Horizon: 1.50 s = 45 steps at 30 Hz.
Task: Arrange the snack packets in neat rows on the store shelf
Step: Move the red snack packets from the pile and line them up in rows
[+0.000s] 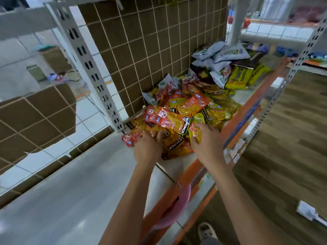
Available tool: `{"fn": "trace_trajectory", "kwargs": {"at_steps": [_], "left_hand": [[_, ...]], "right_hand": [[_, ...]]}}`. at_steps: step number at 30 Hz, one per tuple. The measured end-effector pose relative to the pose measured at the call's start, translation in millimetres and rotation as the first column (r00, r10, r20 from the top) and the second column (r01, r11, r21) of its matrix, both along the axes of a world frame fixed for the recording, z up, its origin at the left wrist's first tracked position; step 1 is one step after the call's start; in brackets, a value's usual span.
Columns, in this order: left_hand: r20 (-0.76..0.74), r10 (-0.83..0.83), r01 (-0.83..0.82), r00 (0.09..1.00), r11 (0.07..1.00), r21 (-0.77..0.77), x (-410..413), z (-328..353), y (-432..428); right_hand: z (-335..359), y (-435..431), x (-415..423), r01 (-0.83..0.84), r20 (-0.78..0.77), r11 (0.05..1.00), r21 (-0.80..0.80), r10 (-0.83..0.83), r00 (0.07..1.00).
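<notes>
The left hand [147, 147] grips glossy red-orange foil snack packets [131, 137], the right hand [207, 144] pinches a yellow foil packet [194, 137] at one o'clock — probably sorting by colour.

One left hand [147, 149] and one right hand [208, 147]; one shelf [70, 200]; one heap of red and yellow snack packets [168, 119], too overlapped to count.

One head-worn camera looks steeply down onto the shelf [79, 183]. It hangs close above the front edge.
</notes>
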<state>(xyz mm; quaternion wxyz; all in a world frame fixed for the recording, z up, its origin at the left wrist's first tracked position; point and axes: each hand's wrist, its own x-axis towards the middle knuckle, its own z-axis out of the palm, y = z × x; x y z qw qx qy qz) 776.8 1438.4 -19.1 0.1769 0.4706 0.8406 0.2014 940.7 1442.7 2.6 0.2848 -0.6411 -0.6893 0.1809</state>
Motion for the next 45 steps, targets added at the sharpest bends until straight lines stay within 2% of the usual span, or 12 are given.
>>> {"fn": "trace_trajectory", "kwargs": {"at_steps": [3,10,16,19,23,25,28,30,33,37,42,45], "left_hand": [[-0.032,0.092,-0.094,0.995,0.993,-0.077,7,5,20],[0.041,0.211,-0.209,0.977,0.977,-0.042,12,4,45],[0.035,0.256,-0.258,0.966,0.957,0.132,21,-4,41],[0.150,0.298,-0.329,0.943,0.906,0.265,23,-6,34],[0.273,0.357,-0.440,0.893,0.817,0.373,26,-1,22],[0.419,0.379,-0.536,0.825,0.760,0.368,27,2,12],[0.746,0.294,-0.698,0.597,0.649,0.303,28,11,-6],[0.854,0.205,-0.753,0.479,0.597,0.279,25,17,-21],[0.905,0.125,-0.781,0.406,0.562,0.272,21,25,-46],[0.919,0.156,-0.852,0.362,0.455,0.259,11,28,-88],[0.936,0.123,-0.892,0.329,0.367,0.265,-4,29,-162],[0.921,0.176,-0.904,0.349,0.322,0.281,-14,27,-215]], "right_hand": [[4,28,-11,-0.095,0.019,0.995,0.034,0.095,0.995],[11,93,-40,-0.426,0.113,0.905,-0.003,0.423,0.899],[1,118,-69,-0.469,0.353,0.874,-0.129,0.482,0.802],[1,119,-71,-0.474,0.363,0.873,-0.116,0.482,0.798],[12,118,-64,-0.509,0.172,0.847,-0.152,0.530,0.831],[17,115,-58,-0.540,0.090,0.834,-0.115,0.550,0.830],[22,107,-49,-0.593,-0.066,0.803,-0.054,0.590,0.805],[25,97,-46,-0.632,-0.230,0.770,-0.091,0.601,0.765],[23,73,-50,-0.711,-0.455,0.683,-0.168,0.586,0.671],[16,28,-66,-0.762,-0.651,0.617,-0.196,0.499,0.572],[16,-36,-95,-0.838,-0.815,0.490,-0.241,0.366,0.449],[16,-94,-116,-0.878,-0.823,0.410,-0.247,0.390,0.413]]}}
